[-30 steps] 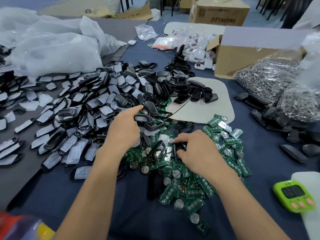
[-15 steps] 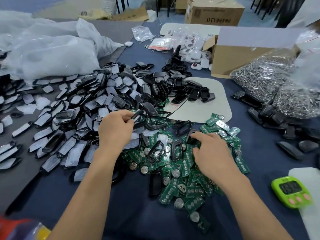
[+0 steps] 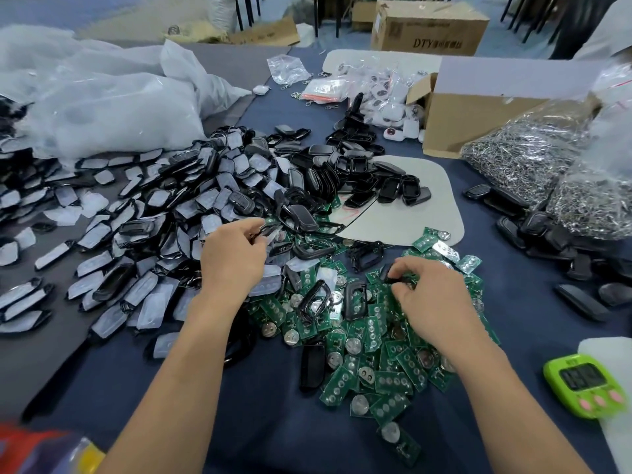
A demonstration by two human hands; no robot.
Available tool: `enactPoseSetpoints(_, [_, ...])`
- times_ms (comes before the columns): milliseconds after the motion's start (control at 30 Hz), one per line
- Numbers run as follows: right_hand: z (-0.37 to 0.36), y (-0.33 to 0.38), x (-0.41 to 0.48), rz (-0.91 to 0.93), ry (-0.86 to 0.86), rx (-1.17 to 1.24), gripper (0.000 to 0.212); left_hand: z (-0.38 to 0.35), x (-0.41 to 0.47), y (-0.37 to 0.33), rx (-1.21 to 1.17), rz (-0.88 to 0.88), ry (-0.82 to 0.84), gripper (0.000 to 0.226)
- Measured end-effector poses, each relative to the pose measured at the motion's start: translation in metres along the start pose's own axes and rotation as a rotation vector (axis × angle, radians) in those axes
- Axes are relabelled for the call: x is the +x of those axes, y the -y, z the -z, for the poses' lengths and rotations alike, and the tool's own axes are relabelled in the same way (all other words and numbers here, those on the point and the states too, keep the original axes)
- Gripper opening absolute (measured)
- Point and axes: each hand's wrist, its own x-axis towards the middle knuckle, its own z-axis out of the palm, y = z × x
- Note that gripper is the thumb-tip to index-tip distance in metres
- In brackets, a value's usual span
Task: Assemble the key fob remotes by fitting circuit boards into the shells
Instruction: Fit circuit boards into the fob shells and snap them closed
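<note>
Above the circuit boards (image 3: 393, 381), the left hand (image 3: 236, 258) pinches a shell frame (image 3: 270, 230), the right hand (image 3: 427, 295) a dark shell (image 3: 393, 273); shallow fingertip grips could slip.

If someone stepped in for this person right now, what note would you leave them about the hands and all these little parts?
Left hand: fingers pinch a black shell at the edge of the shell heap.
Right hand: fingers curl round a small black part over the green circuit boards.
Done: no board sits in either hand's piece yet. I cannot tell whether the black pieces to the right are finished.
Left: fit a board into a shell, then work through both heaps.
</note>
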Motion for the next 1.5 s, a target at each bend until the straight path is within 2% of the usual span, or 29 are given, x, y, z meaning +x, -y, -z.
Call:
enactPoseSetpoints(133, [0.001,0.008,-0.005,0.041,-0.014,-0.094,0.037,-0.009,0.005,-0.005,0.168,-0.037,0.075,0.039])
enactPoseSetpoints(267, [0.005,0.016,-0.018,0.092,0.179,-0.25,0.025,-0.011,0.009,-0.009,0.309,-0.096,0.074,0.038])
enactPoseSetpoints(367, [0.004,0.018,-0.023,0.152,0.255,-0.344,0.042,-0.01,0.016,-0.012,0.372,-0.116,0.091,0.037])
enactPoseSetpoints(467, [0.0,0.02,-0.024,0.176,0.248,-0.388,0.042,-0.008,0.019,-0.013,0.373,-0.108,0.075,0.043])
enactPoseSetpoints(533, [-0.001,0.017,-0.024,0.153,0.219,-0.36,0.036,-0.005,0.016,-0.011,0.298,-0.094,0.039,0.039])
enactPoseSetpoints(633, [0.001,0.008,-0.02,0.031,0.166,-0.095,0.016,-0.003,0.006,-0.006,0.174,-0.085,0.004,0.032])
enactPoseSetpoints(733, [0.002,0.002,-0.015,-0.013,0.091,0.225,0.024,-0.005,-0.011,-0.004,0.018,-0.087,0.018,0.033])
enactPoseSetpoints(833, [0.001,0.002,-0.011,-0.052,0.012,0.419,0.022,-0.013,-0.031,-0.006,-0.059,-0.105,0.063,0.031])
enactPoseSetpoints(967, [-0.004,0.006,-0.006,-0.123,0.054,0.738,0.013,-0.023,-0.045,-0.013,-0.075,-0.123,0.111,0.032])
enactPoseSetpoints(1067, [-0.005,0.011,-0.004,-0.12,0.09,0.803,0.012,-0.026,-0.044,-0.019,-0.066,-0.163,0.116,0.034])
enactPoseSetpoints(1233, [-0.003,0.017,0.002,-0.14,0.047,1.009,0.016,-0.027,-0.03,-0.042,-0.058,-0.213,0.099,0.034])
enactPoseSetpoints(1333, [-0.001,0.021,0.009,-0.155,0.007,1.149,0.01,-0.036,-0.018,-0.062,-0.048,-0.26,0.106,0.035])
enactPoseSetpoints(1467, [-0.004,0.019,0.021,-0.174,-0.087,1.148,0.014,-0.056,0.013,-0.09,0.036,-0.312,0.172,0.043])
enactPoseSetpoints(1500, [-0.005,0.018,0.023,-0.18,-0.099,1.132,0.021,-0.062,0.02,-0.096,0.06,-0.321,0.211,0.043])
